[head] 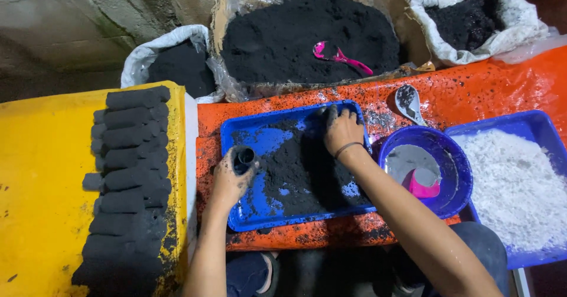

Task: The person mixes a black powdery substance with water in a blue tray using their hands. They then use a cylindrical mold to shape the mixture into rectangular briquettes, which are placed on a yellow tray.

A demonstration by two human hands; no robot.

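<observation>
Left hand [229, 182] is wrapped around a short dark tube [243, 157], holding it upright with its open mouth facing up, right at the left edge of the black powder [295, 167] heaped in the blue tray [255, 213]. Held that way, the tube's mouth stays clear and close to the heap. Right hand [341, 129] is over at the far side of the tray, fingers spread and curled down into the powder, palm down, gripping nothing solid that I can see, more of a raking or gathering pose. Both hands are coated in black dust.

The tray sits on an orange bench [472, 93] speckled with spilled powder. Beside it on the right, a round blue bowl [455, 161] holds grey paste and a pink scoop [420, 186], close to the right forearm. Further right, a blue tub [534, 122] of white flakes. A white spoon [409, 102] lies on the bench just behind the bowl.

Off to the left, a yellow board [41, 173] carries rows of dark pressed cylinders [127, 173], laid side by side, apart from the loose powder. Behind the bench, a big open bag of black powder [283, 37] has a pink spoon [339, 54] resting on top.
</observation>
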